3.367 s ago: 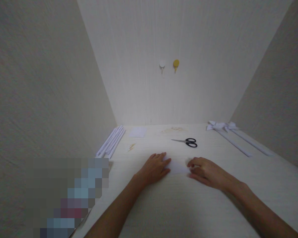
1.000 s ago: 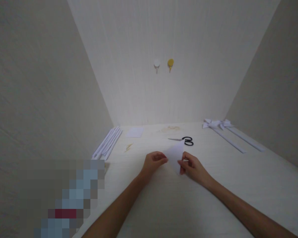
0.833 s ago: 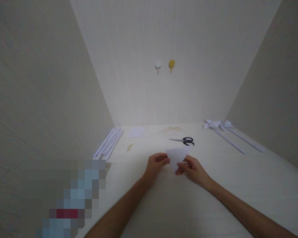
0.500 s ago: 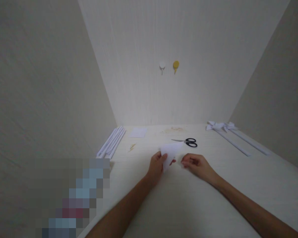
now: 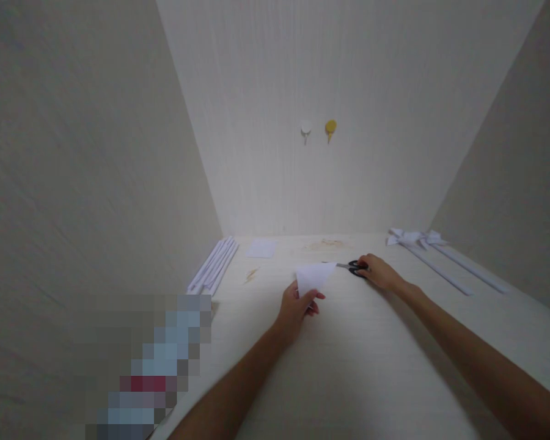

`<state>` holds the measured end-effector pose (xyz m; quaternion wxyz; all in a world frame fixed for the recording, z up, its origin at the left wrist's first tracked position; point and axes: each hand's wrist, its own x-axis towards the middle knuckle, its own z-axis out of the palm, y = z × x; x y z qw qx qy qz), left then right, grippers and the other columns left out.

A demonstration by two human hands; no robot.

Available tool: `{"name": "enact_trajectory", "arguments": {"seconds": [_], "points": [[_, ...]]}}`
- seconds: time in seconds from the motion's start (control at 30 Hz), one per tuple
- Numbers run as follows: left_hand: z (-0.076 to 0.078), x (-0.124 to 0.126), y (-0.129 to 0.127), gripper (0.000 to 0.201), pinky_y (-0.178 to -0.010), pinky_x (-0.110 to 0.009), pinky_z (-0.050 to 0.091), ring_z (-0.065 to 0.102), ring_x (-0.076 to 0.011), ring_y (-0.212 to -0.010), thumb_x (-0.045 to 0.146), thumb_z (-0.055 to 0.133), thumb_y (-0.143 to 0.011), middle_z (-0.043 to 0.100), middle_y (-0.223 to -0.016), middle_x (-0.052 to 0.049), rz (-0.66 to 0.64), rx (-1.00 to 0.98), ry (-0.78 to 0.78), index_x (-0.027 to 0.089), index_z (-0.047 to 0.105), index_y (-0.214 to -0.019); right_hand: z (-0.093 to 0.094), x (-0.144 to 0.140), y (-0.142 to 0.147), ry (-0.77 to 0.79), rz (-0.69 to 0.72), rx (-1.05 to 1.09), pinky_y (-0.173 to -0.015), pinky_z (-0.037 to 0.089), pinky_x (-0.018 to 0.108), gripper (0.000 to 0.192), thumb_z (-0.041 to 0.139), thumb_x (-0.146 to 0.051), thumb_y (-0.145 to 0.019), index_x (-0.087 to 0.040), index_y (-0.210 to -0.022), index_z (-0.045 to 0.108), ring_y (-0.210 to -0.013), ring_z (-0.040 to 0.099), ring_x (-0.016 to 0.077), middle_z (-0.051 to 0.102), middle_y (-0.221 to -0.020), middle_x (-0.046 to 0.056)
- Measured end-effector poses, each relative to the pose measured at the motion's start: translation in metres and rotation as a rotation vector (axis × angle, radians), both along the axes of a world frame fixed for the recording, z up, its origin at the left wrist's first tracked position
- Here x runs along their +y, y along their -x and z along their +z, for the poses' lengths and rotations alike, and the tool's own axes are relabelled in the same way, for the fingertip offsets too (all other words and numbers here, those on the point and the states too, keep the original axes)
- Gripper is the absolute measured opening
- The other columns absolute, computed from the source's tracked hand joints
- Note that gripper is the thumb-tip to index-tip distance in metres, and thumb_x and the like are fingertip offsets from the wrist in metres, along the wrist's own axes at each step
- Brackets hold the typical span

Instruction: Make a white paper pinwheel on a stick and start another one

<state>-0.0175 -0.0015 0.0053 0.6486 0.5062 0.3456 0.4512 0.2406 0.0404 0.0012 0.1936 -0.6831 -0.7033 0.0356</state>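
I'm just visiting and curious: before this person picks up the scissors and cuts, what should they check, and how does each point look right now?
1. Folded paper secure in the left hand: ok, pinched at its lower end and lifted off the table.
2. Right hand on the scissors: ok, fingers rest on the black handles.
3. Fingers through the handle loops: cannot tell, the hand covers them.
4. Scissor blades closed: ok, they look closed and lie flat.
5. Blade tip clear of the paper: cannot tell, paper corner and tip overlap in this view.
6. Left fingers away from the blades: ok, they are low on the paper.
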Motion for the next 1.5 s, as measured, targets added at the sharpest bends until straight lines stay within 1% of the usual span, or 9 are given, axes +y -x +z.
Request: {"name": "enact_trajectory", "arguments": {"seconds": [0.17,0.4,0.57,0.6,0.7,0.83,1.07,1.3,1.5], "points": [[0.001,0.0,0.001,0.026,-0.039,-0.018,0.034,0.049,-0.0059,-0.041,0.029,0.061,-0.06,0.061,-0.064,-0.002,-0.003,-0.019,0.06,0.012,0.051,-0.077,-0.001,-0.001,0.003,0.039,0.006,0.031,-0.058,0.036,0.024,0.004,0.055,-0.018,-0.067,-0.015,-0.068,0.057,-0.069,0.054,0.0182,0.06,-0.074,0.007],[0.005,-0.002,0.002,0.025,-0.04,-0.018,0.035,0.048,-0.0063,-0.042,0.029,0.061,-0.059,0.058,-0.06,0.0,0.018,-0.07,0.084,0.013,0.05,-0.076,0.003,-0.015,0.008,0.027,-0.062,0.188,-0.052,0.032,0.026,0.005,0.051,-0.019,-0.07,-0.016,-0.066,0.051,-0.061,0.052,0.018,0.058,-0.067,0.009],[0.002,0.001,0.003,0.022,-0.041,-0.019,0.034,0.047,-0.0062,-0.042,0.029,0.061,-0.06,0.056,-0.057,0.001,0.046,-0.062,0.054,0.013,0.05,-0.071,0.015,-0.037,0.023,0.019,-0.03,0.413,-0.046,0.035,0.024,0.026,0.039,-0.038,-0.078,-0.016,-0.069,0.049,-0.05,0.046,0.0125,0.054,-0.059,0.004],[0.001,0.001,0.003,0.021,-0.041,-0.019,0.034,0.046,-0.0062,-0.042,0.029,0.06,-0.06,0.055,-0.057,0.0,0.05,-0.052,0.046,0.013,0.05,-0.069,0.017,-0.046,0.029,0.018,0.006,0.499,-0.045,0.035,0.023,0.032,0.035,-0.044,-0.078,-0.016,-0.073,0.049,-0.048,0.044,0.0108,0.054,-0.062,0.003],[0.0,0.002,0.002,0.021,-0.041,-0.02,0.035,0.046,-0.0064,-0.042,0.03,0.06,-0.061,0.055,-0.057,0.0,0.045,-0.033,0.025,0.012,0.05,-0.065,0.017,-0.078,0.051,0.109,0.121,1.094,-0.038,0.028,0.021,0.038,0.056,-0.051,-0.063,-0.015,-0.073,0.051,-0.043,0.037,0.007,0.05,-0.059,0.001],[0.001,0.001,0.001,0.022,-0.04,-0.02,0.036,0.047,-0.007,-0.042,0.034,0.056,-0.065,0.056,-0.059,-0.001,0.023,-0.034,0.036,0.012,0.05,-0.066,0.008,-0.11,0.073,0.138,0.127,1.377,-0.037,0.022,0.02,0.034,0.059,-0.046,-0.066,-0.014,-0.075,0.054,-0.044,0.034,0.0061,0.046,-0.056,-0.001],[0.002,0.0,-0.002,0.017,-0.039,-0.019,0.035,0.047,-0.0069,-0.043,0.028,0.058,-0.062,0.056,-0.056,-0.001,0.001,0.043,0.009,0.012,0.053,-0.06,-0.003,-0.108,0.078,0.1,0.103,1.258,-0.037,0.017,0.021,0.035,0.056,-0.05,-0.067,-0.016,-0.063,0.049,-0.042,0.03,0.007,0.042,-0.051,-0.002],[0.002,0.002,-0.002,0.014,-0.04,-0.019,0.036,0.047,-0.0071,-0.044,0.025,0.059,-0.06,0.056,-0.055,-0.001,0.056,0.028,0.039,0.012,0.053,-0.059,0.001,-0.112,0.068,0.272,0.318,0.973,-0.041,0.021,0.023,0.043,0.049,-0.055,-0.069,-0.018,-0.05,0.041,-0.04,0.032,0.0075,0.04,-0.042,-0.004],[0.0,0.003,-0.003,0.013,-0.042,-0.019,0.037,0.048,-0.0071,-0.046,0.024,0.057,-0.062,0.055,-0.057,0.0,0.05,-0.016,0.049,0.012,0.052,-0.062,0.009,-0.115,0.065,0.413,0.354,0.835,-0.039,0.017,0.022,0.044,0.049,-0.056,-0.067,-0.019,-0.048,0.035,-0.038,0.026,0.006,0.033,-0.04,-0.006]]}}
